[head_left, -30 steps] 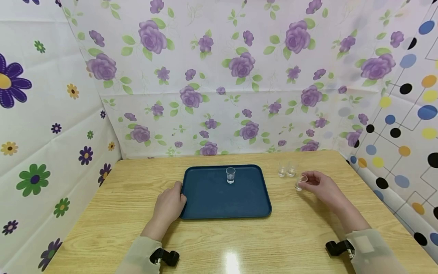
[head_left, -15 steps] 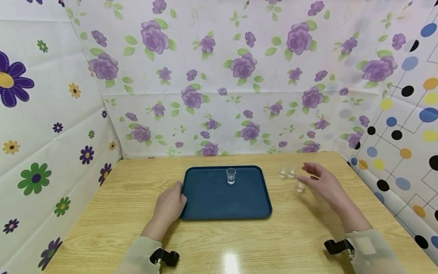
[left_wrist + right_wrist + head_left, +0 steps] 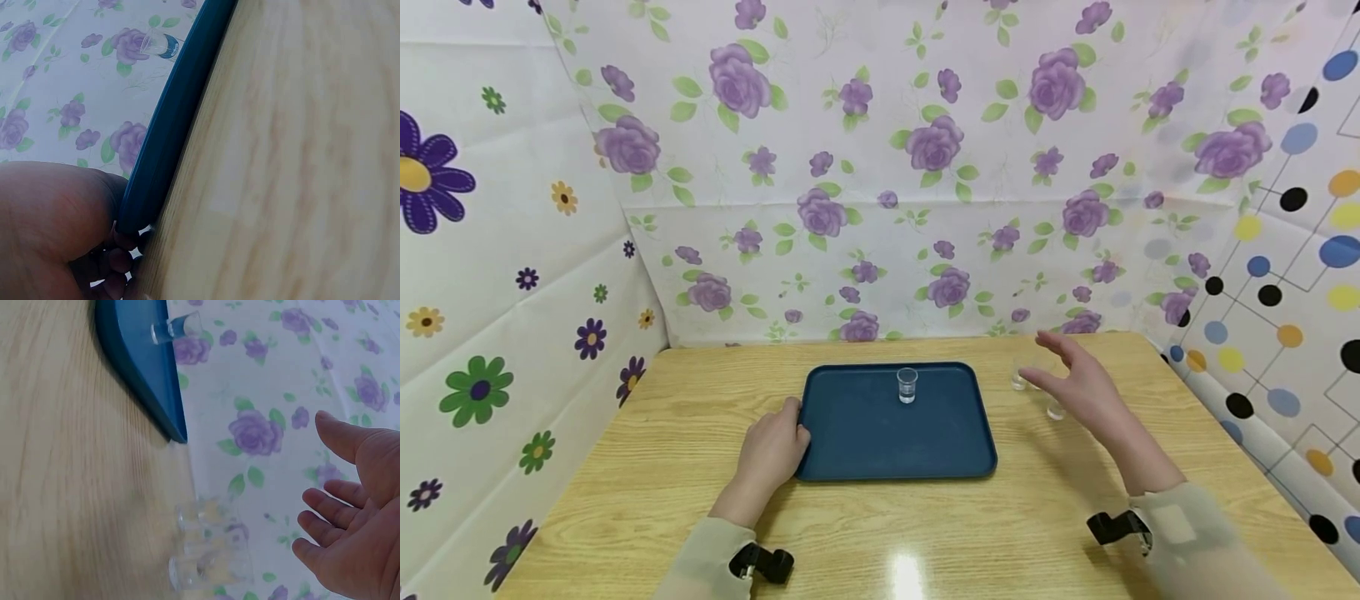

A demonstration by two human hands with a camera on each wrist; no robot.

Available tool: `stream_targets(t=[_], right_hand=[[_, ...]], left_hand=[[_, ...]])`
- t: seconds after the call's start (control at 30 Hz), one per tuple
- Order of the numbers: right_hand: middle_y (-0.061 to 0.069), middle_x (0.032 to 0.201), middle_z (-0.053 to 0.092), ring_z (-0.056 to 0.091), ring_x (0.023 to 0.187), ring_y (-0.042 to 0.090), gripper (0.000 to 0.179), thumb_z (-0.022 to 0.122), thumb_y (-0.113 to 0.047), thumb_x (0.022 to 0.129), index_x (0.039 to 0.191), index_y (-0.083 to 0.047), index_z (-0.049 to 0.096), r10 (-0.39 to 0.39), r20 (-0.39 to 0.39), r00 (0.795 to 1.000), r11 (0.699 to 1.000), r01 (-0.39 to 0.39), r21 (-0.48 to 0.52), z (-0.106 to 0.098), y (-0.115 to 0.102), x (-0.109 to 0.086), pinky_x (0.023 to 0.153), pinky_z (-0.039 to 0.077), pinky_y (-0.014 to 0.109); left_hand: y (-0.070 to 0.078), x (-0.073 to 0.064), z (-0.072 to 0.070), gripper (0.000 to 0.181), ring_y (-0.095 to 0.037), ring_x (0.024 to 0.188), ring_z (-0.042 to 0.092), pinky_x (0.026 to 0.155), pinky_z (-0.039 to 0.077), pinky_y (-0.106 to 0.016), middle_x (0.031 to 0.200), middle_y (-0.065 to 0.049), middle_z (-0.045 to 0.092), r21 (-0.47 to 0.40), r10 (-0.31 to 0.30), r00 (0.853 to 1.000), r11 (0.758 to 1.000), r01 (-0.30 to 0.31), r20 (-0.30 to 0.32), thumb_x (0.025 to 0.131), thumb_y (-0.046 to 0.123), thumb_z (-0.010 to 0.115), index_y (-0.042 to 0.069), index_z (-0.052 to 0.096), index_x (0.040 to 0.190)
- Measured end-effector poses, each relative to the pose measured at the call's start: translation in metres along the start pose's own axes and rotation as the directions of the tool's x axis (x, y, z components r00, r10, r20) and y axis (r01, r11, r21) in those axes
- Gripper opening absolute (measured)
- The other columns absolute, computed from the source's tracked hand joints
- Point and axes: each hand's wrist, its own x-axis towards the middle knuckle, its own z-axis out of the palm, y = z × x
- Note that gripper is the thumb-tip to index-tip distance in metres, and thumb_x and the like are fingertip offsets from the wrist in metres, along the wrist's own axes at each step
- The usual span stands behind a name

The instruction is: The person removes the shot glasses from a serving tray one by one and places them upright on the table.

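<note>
A dark blue tray (image 3: 895, 442) lies on the table, with a small clear shot glass (image 3: 907, 386) standing upright near its far edge. My left hand (image 3: 771, 442) grips the tray's left edge, thumb over the rim; in the left wrist view, curled fingers (image 3: 115, 262) show beneath. To the right of the tray, my right hand (image 3: 1082, 392) hovers with spread fingers, holding nothing. Partly hidden behind it are a shot glass (image 3: 1018, 382) at the back and a nearer glass (image 3: 1056, 411). The right wrist view shows clear glasses (image 3: 209, 569) below and left of the fingers, apart from them.
The wooden table (image 3: 850, 533) runs back to a flower-printed cloth wall (image 3: 880, 183). Patterned cloth also closes off the left side (image 3: 497, 333) and the right side (image 3: 1292, 333). Each sleeve carries a black wrist camera (image 3: 767, 563).
My right hand has let go of the nearer shot glass, opened its fingers and moved left and up over the glasses. That glass stays on the table. The left hand and tray hold still.
</note>
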Motion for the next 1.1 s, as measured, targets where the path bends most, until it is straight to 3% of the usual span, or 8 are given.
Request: stream_targets(t=[0.37, 0.73, 1.1], right_hand=[[0.016, 0.176, 0.035, 0.023, 0.164, 0.049, 0.092, 0.075, -0.052, 0.104, 0.175, -0.014, 0.032, -0.054, 0.063, 0.997, 0.998, 0.051, 0.047, 0.038, -0.025, 0.013, 0.124, 0.03, 0.068], [0.016, 0.17, 0.045, 0.039, 0.159, 0.039, 0.084, 0.079, -0.043, 0.104, 0.171, -0.011, 0.039, -0.106, 0.11, 0.988, 0.993, 0.1, 0.055, 0.078, -0.039, 0.028, 0.128, 0.03, 0.056], [0.014, 0.17, 0.047, 0.043, 0.157, 0.038, 0.084, 0.081, -0.04, 0.102, 0.171, -0.011, 0.041, -0.083, 0.174, 0.981, 0.996, 0.075, 0.052, 0.112, -0.05, 0.04, 0.123, 0.039, 0.06]], left_hand=[[-0.001, 0.0, 0.001, 0.039, -0.026, 0.063, 0.059, 0.075, 0.054, -0.056, 0.076, -0.011, 0.064, -0.002, -0.002, 1.0, 1.0, 0.002, 0.004, 0.104, 0.004, 0.064, -0.009, 0.061, 0.141], [-0.001, 0.001, 0.0, 0.039, -0.027, 0.065, 0.062, 0.075, 0.054, -0.056, 0.079, -0.013, 0.067, 0.001, -0.006, 1.0, 1.0, 0.006, 0.006, 0.104, 0.005, 0.064, -0.008, 0.061, 0.141], [-0.001, 0.002, 0.0, 0.039, -0.026, 0.064, 0.06, 0.076, 0.054, -0.056, 0.077, -0.011, 0.065, -0.002, -0.015, 1.0, 1.0, 0.015, 0.008, 0.104, 0.005, 0.063, -0.007, 0.061, 0.141]])
